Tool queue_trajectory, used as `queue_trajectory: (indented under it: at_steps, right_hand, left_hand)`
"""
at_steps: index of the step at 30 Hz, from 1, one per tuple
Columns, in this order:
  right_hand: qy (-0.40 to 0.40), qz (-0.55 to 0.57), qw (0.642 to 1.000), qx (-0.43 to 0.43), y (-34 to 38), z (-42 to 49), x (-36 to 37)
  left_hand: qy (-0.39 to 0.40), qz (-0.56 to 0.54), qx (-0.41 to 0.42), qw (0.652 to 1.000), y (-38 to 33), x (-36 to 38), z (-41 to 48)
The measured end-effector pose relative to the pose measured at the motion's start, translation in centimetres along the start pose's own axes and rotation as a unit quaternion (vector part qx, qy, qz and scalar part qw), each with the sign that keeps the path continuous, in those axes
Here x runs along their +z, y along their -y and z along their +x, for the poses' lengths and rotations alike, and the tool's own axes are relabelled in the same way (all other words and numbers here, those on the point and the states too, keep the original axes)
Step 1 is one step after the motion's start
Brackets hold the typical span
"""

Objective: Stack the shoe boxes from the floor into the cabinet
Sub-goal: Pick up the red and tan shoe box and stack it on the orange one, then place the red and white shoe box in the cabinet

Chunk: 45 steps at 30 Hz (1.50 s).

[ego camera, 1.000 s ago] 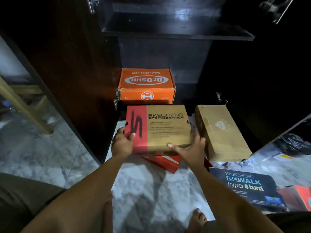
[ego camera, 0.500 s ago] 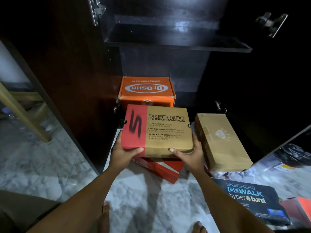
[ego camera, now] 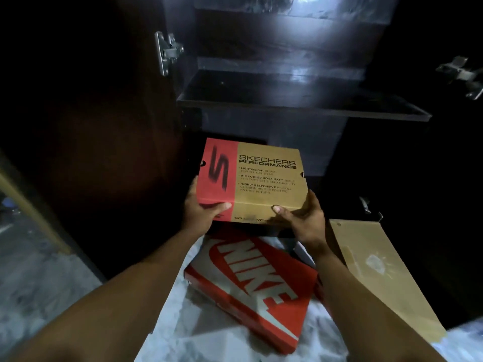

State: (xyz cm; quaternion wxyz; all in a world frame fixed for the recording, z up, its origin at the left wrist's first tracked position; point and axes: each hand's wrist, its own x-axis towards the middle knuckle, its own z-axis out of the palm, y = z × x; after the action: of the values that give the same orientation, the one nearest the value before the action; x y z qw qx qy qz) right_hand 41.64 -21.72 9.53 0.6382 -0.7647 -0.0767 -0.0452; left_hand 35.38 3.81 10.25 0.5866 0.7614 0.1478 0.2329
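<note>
Head view: at the centre of the frame both hands hold a Skechers box (ego camera: 261, 178) off the floor, in front of the dark cabinet (ego camera: 300, 100) opening and below its shelf edge. The box is tilted slightly, its red strip to the left and its printed lid facing up. The left hand (ego camera: 201, 210) grips the near left corner, thumb on the lid and fingers under the box. The right hand (ego camera: 303, 220) grips the near right corner the same way, thumb on the front edge.

Below the held box, in the lower centre, a red Nike box (ego camera: 251, 283) lies askew on the pale marble floor (ego camera: 39, 283). At the lower right a plain brown box (ego camera: 379, 278) lies just beside it, partly behind the right forearm. Whether the two touch cannot be told.

A metal hinge (ego camera: 167, 52) shows at the upper left of the opening, on the dark door (ego camera: 91, 152), and another hinge (ego camera: 460, 74) at the upper right. The cabinet's lower compartment is too dark to make out.
</note>
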Motion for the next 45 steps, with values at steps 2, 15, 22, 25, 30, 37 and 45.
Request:
queue_trajectory:
  at_steps: [2,15,22,25,30,37,45]
  right_hand:
    - [-0.008,-0.02,1.0,0.001,0.1,2.1,1.0]
    - [-0.117,-0.116,0.985,-0.047,-2.1,9.2,6.3]
    - [-0.026,-0.198,0.979,-0.035,-2.2,13.9,7.8]
    - [-0.023,-0.196,0.98,-0.033,-2.3,15.8,8.0]
    - [0.015,-0.201,0.979,-0.044,-3.1,17.0,7.6]
    - [0.036,-0.194,0.98,-0.028,-5.3,13.1,6.2]
    - [0.007,-0.25,0.961,0.114,-12.2,-5.2,2.3]
  left_hand:
    - [-0.03,0.015,0.016,0.999,0.8,0.3,1.9]
    - [-0.197,0.069,0.051,0.977,3.8,5.9,8.2]
    - [-0.176,0.154,0.035,0.972,3.7,6.2,12.2]
    - [-0.16,0.169,0.032,0.972,3.2,6.5,13.9]
    - [-0.133,0.197,0.03,0.971,3.9,7.0,14.5]
    - [0.043,0.175,0.038,0.983,8.1,5.6,9.7]
    - [0.295,0.349,-0.119,0.882,16.2,0.0,1.1]
